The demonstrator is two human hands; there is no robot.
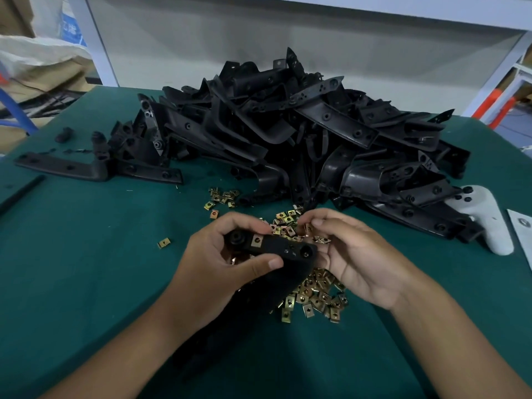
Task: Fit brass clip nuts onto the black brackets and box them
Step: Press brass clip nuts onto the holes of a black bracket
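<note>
My left hand [218, 260] grips a black bracket [276, 249] just above the green table, thumb across its lower edge. One brass clip nut [257, 241] sits fitted on the bracket's top face. My right hand [348, 254] curls at the bracket's right end, fingertips down among the loose brass clip nuts [313, 295] heaped under and behind the bracket; whether it pinches a nut is hidden. A big heap of black brackets [288, 125] fills the table behind.
A single black bracket [95, 168] lies flat at the left, a stray clip nut [163, 243] near it. A smaller nut cluster [221, 197] lies ahead. A white game controller [486, 217] and a paper sheet [522, 228] sit at the right edge.
</note>
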